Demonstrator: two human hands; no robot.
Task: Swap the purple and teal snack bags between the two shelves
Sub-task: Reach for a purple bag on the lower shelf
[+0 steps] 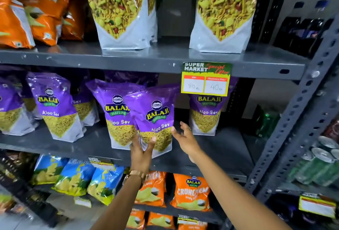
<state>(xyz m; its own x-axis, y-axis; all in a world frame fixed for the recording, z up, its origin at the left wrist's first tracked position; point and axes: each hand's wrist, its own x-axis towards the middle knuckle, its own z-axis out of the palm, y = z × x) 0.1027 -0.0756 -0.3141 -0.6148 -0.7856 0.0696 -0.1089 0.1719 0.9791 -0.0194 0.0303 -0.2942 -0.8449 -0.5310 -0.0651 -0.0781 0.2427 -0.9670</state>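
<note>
**Purple bag gripped at the middle shelf, teal bags above**

A grey metal shelving rack (139,59) with perforated uprights fills the view. On its upper shelf stand two tall teal-and-white snack pouches, one left of centre (120,9) and one to the right (224,11), well apart, both upright, with crumpled orange foil bags (45,13) to their left. The middle shelf (95,143) below holds a row of purple-and-white Aloo Sev snack bags. One of these, the tilted purple bag (156,119) at the front, overlaps a neighbouring purple bag (114,112) on its left. A green and yellow price tag (206,79) hangs from the upper shelf's edge, partly covering another purple bag (206,116). The lowest shelf shows blue-green and orange crisp packets (191,191).

The left hand (141,153), with a gold wristwatch (134,175) on the wrist, grips the tilted purple bag at its lower edge, thumb on the front. The right hand (183,134) is spread wide with fingers splayed, touching or just beside the bag's right edge; contact cannot be told
</note>
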